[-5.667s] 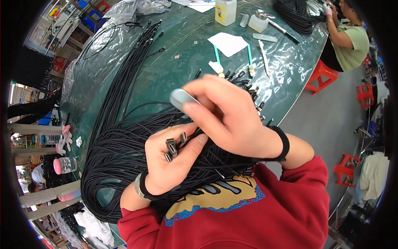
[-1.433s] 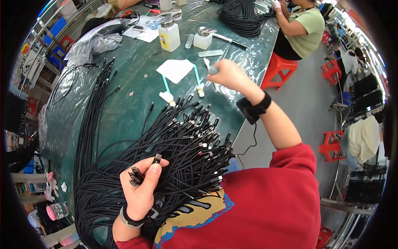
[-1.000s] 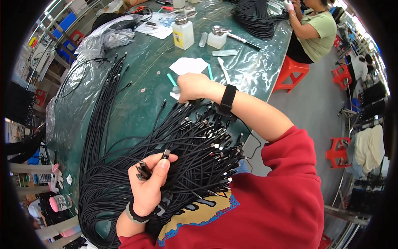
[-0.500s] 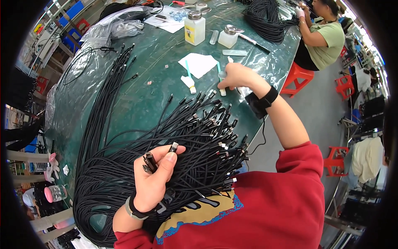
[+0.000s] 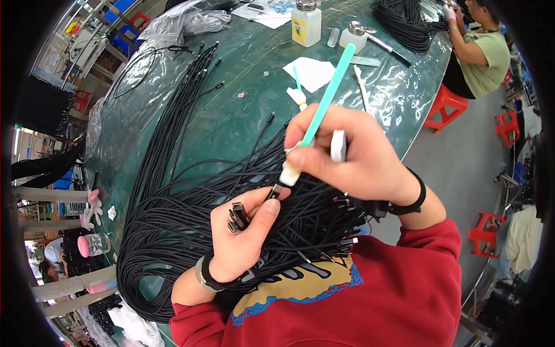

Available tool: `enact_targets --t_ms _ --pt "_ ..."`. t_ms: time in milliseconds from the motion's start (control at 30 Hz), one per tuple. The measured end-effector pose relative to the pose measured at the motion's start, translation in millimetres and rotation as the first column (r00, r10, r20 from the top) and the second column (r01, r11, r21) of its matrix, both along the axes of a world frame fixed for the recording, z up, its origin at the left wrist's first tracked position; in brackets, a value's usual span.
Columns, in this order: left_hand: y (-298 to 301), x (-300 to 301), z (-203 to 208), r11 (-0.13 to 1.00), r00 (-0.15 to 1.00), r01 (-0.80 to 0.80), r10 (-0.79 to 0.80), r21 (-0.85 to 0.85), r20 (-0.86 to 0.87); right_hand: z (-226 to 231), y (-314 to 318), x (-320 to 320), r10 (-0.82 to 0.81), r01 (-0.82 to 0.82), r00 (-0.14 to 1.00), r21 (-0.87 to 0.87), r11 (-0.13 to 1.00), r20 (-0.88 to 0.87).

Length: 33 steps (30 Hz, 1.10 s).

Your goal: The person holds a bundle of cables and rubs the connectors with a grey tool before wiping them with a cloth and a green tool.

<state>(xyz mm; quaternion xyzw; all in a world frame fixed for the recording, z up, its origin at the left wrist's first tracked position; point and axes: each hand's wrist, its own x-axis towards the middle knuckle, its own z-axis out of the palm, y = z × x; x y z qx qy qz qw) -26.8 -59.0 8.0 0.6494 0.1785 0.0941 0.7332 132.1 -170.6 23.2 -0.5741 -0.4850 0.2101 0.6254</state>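
My left hand (image 5: 237, 234) is closed on several black cable connectors. One cable connector (image 5: 274, 193) is pinched upright between thumb and forefinger, its metal end up. In my right hand (image 5: 361, 153) is a turquoise stick (image 5: 330, 92) with a white wrapped tip (image 5: 290, 172), and that tip meets the connector's metal end or sits just above it. A small white and grey piece (image 5: 338, 146) is also tucked in the right hand's fingers. Below both hands lies a large bundle of black cables (image 5: 167, 231), its connector ends fanned to the right.
Further back on the green table (image 5: 243, 124) are a second turquoise stick (image 5: 297, 78), white paper (image 5: 312, 72), a square bottle (image 5: 306, 26), a lidded jar (image 5: 354, 37) and a pen (image 5: 388, 49). A co-worker (image 5: 483, 58) sits at the far right, beside more cables (image 5: 404, 23).
My right hand has picked up one turquoise stick from the table and brought it to the connector in my left hand. The view has shifted, so the table appears further right.
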Motion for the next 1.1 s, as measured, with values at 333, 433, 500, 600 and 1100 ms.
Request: enact_targets --t_ms 333,433,500,600,1100 --pt "4 -5 1 1.000 1.000 0.011 -0.011 0.004 -0.005 -8 1 -14 -0.102 0.091 0.961 0.051 0.995 0.259" --pt "3 -5 3 0.999 0.999 -0.036 0.036 -0.029 -0.013 -9 0 -15 -0.161 0.140 0.945 0.093 0.986 0.285" --pt "4 -6 1 0.999 1.000 -0.012 0.012 -0.042 0.015 -8 3 -19 -0.121 0.094 0.951 0.108 0.990 0.284" --pt "5 -4 0 0.999 1.000 -0.006 0.007 -0.051 0.021 -7 3 -18 -0.124 0.085 0.942 0.134 0.987 0.311" --pt "5 -2 2 0.998 1.000 -0.001 0.002 0.067 -0.011 -7 3 -14 -0.149 0.114 0.933 0.125 0.986 0.328"
